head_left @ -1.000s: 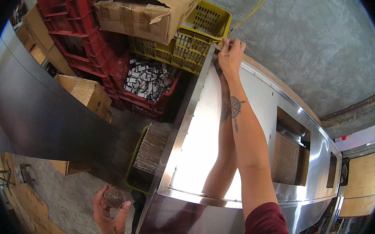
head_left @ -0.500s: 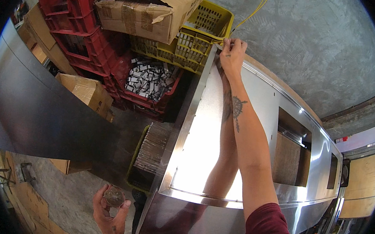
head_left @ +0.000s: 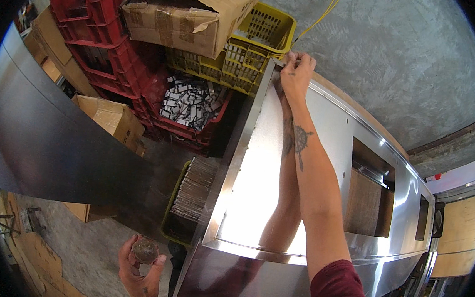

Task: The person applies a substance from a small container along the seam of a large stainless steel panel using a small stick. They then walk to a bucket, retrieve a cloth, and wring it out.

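Observation:
My left hand [head_left: 142,279] is closed around a small round container [head_left: 145,249] with a brownish top, held low at the left of the metal cabinet. My right arm reaches across a shiny sheet-metal cabinet [head_left: 254,178] with a raised rim. At its far left corner, my right hand [head_left: 297,75] is closed, its fingertips pinched at the rim. Whatever may be between those fingers is hidden. The arm mirrors in the bright panel, and a rectangular opening [head_left: 362,206] lies to its right.
A yellow crate [head_left: 266,28] and stacked red crates [head_left: 102,62] stand at the far left, with a cardboard box [head_left: 181,18] on top. One red crate holds many small pale pieces [head_left: 188,103]. Thin metal plates [head_left: 192,189] fill a bin beside the cabinet. A curved metal sheet [head_left: 54,134] spans the left.
My right hand has shifted very slightly to the right and nearer at the far corner, fingers still pinched. My left hand keeps the round container in nearly the same place.

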`<state>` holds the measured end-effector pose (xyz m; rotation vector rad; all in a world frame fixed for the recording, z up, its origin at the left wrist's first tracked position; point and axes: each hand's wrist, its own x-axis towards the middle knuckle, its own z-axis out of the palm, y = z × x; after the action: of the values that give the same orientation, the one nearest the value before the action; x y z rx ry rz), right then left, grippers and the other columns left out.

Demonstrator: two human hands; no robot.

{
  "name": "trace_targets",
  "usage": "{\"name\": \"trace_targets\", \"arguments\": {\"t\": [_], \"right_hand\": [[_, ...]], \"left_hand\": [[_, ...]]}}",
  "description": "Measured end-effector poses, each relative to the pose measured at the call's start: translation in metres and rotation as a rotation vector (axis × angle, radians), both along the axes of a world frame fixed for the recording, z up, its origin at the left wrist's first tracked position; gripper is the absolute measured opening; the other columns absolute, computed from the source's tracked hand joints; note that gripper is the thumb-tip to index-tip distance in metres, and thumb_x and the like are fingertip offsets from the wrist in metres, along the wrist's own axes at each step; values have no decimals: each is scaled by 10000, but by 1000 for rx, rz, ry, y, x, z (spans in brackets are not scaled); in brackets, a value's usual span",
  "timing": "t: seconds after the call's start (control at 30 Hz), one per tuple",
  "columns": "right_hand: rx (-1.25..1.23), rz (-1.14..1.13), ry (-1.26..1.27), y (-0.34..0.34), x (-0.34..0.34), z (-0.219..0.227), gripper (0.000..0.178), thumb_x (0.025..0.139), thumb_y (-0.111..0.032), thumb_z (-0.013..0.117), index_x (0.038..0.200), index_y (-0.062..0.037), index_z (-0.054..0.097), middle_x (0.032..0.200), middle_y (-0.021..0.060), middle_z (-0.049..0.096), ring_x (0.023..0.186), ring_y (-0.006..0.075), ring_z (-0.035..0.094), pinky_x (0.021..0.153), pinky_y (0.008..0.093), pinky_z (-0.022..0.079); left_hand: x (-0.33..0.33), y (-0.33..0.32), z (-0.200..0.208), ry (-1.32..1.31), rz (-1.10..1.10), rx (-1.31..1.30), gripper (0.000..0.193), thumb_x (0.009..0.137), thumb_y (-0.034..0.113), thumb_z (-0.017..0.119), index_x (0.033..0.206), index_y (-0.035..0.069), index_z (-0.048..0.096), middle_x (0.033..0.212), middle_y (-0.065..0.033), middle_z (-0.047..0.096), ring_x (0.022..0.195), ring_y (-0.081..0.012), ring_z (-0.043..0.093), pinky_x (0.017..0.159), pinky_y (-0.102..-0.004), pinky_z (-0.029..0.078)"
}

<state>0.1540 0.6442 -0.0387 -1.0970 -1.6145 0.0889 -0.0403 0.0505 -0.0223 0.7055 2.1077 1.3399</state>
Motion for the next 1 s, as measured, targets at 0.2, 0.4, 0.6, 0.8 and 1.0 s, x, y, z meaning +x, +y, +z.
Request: {"name": "trace_targets", "arguments": {"t": [0.2,0.4,0.6,0.8,1.0], "right_hand": [[-32,-19,-13,-11,4,0,198,1105,-114,667,1162,68,614,1253,313,559,1115,519,619,1007,566,530],[7,-23,-43,-7,10,-6,181,1094,-92,661,1156,70,609,1246,320,557,1134,528,613,1016,562,523],[-14,-35,-34,-13,6,-2,176,1089,-80,663,1155,72,604,1238,321,555,1107,524,614,1003,570,521],[-18,-23,-27,-15,5,-2,184,1087,-85,676,1152,71,601,1225,314,553,1084,524,617,984,565,527],[-3,-25,-40,-11,8,-5,178,1083,-78,683,1140,70,602,1219,306,552,1083,515,619,979,561,528]], "left_hand": [[-2,0,7,-66,1,18,772,933,122,928,1589,37,530,1412,-147,661,1230,-268,698,1056,-413,584],[0,-1,8,-26,3,35,777,934,152,936,1588,35,532,1400,-145,662,1238,-269,693,1054,-414,582],[1,-2,10,6,8,-2,790,934,192,945,1589,33,533,1411,-153,660,1248,-272,694,1064,-420,584],[2,-1,9,-11,18,4,797,931,192,952,1588,28,533,1432,-160,662,1258,-276,696,1069,-425,588],[2,-1,8,-7,12,23,807,922,198,962,1586,23,538,1439,-163,664,1264,-283,697,1072,-429,592]]}}
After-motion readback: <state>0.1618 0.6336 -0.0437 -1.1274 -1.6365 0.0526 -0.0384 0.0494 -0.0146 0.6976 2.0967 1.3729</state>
